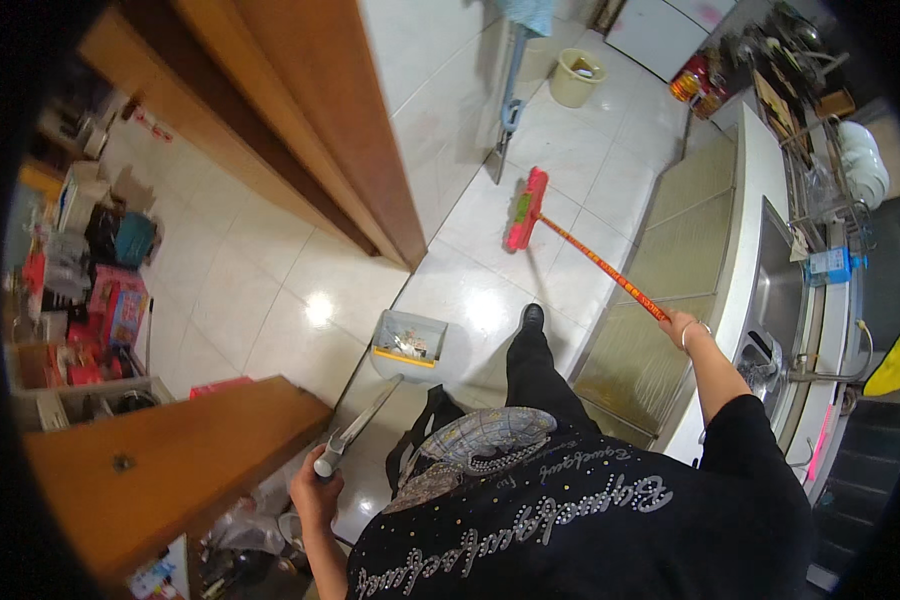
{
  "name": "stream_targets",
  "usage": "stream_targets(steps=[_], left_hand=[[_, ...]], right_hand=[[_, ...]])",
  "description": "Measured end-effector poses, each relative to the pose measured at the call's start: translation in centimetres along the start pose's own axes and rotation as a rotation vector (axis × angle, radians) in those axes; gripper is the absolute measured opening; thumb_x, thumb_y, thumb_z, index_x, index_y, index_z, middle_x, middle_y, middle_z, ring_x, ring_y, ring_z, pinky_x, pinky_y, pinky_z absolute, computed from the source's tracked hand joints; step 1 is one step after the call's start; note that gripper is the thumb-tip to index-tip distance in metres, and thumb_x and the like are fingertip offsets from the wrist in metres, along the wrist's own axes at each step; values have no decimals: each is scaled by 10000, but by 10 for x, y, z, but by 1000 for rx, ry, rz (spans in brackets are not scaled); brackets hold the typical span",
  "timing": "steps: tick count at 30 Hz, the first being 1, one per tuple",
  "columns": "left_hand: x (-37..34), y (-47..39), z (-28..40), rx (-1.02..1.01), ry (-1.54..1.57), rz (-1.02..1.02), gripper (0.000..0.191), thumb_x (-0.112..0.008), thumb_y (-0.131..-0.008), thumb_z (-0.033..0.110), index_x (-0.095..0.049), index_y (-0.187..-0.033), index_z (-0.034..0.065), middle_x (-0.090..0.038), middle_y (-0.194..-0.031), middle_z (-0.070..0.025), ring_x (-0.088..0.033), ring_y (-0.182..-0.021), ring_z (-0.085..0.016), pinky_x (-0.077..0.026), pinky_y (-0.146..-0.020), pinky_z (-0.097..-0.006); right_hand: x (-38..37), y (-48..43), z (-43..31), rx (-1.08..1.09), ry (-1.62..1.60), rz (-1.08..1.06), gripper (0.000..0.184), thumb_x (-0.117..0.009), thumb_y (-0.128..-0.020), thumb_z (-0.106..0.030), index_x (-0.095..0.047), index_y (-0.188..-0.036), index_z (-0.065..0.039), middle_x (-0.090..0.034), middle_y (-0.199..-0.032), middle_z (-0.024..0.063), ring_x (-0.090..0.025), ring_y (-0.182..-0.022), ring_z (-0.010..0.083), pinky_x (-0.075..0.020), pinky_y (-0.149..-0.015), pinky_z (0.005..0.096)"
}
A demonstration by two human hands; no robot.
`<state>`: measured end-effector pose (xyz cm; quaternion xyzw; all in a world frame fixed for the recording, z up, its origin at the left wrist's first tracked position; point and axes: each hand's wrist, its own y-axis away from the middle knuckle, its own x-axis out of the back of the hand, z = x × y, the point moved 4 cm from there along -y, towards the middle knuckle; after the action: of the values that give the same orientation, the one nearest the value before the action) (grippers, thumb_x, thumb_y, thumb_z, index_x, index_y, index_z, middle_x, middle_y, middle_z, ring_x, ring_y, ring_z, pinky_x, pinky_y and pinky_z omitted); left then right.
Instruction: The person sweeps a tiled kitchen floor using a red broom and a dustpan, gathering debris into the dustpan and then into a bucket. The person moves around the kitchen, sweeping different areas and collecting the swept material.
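Observation:
My left hand [317,484] grips the top of a long-handled dustpan's grey handle [360,424]. The dustpan [441,341], grey with a yellow strip, rests on the tiled floor with light-coloured debris inside. My right hand [682,330] is closed around the end of a red patterned broom handle [592,259]. At its far end the broom's red head [527,210], with a green patch, lies at the floor beyond my black shoe [532,317]. Broom head and dustpan are well apart.
Wooden door frame [345,135] and door [187,457] stand at left. A mop [511,97] leans on the wall near a cream bucket [576,79]. Along the right runs a counter with a steel sink [776,277] and a dish rack holding white bowls [862,165].

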<state>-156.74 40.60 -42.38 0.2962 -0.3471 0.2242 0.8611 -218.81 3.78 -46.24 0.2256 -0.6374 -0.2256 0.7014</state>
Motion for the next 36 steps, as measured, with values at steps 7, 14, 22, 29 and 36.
stream_targets(steps=[7, 14, 22, 29, 36], left_hand=[[-44, -93, 157, -115, -135, -40, 443, -695, -656, 111, -623, -1093, 138, -662, -833, -161, -656, -788, -319, -504, -698, -379], [-114, -130, 319, -184, -163, -35, 407, -685, -680, 141, -636, -1083, 177, -650, -794, -160, -641, -751, -338, -509, -685, -390], [-177, -203, 465, -412, -162, -88, 412, -677, -681, 178, -623, -1090, 179, -652, -802, -154, -628, -745, -349, -503, -660, -402], [-233, -288, 561, -549, -219, -172, 457, -692, -679, 198, -599, -1127, 211, -647, -829, -151, -622, -791, -350, -492, -674, -418], [-286, -357, 672, -587, -308, -303, 455, -699, -686, 204, -600, -1130, 221, -655, -859, -143, -628, -812, -339, -494, -688, -426]], right_hand=[[117, -73, 56, -106, 260, -302, 401, -514, -893, -324, -507, -1285, -240, -627, -1141, 98, -589, -1061, 300, -464, -911, 419], [211, -195, 105, -112, 524, -217, 365, -493, -900, -208, -530, -1263, -223, -650, -1098, 81, -634, -998, 257, -522, -802, 396], [234, -224, 146, -159, 248, 150, 368, -583, -823, -77, -537, -1185, -122, -645, -1059, 144, -625, -1004, 290, -517, -813, 373], [256, -234, 181, -269, -53, -62, 288, -496, -884, -203, -580, -1143, -110, -637, -1079, 162, -618, -1005, 311, -502, -822, 407], [203, -281, 237, -344, -482, 65, 304, -582, -825, -173, -597, -1118, -92, -635, -1040, 200, -606, -977, 367, -483, -828, 430]])
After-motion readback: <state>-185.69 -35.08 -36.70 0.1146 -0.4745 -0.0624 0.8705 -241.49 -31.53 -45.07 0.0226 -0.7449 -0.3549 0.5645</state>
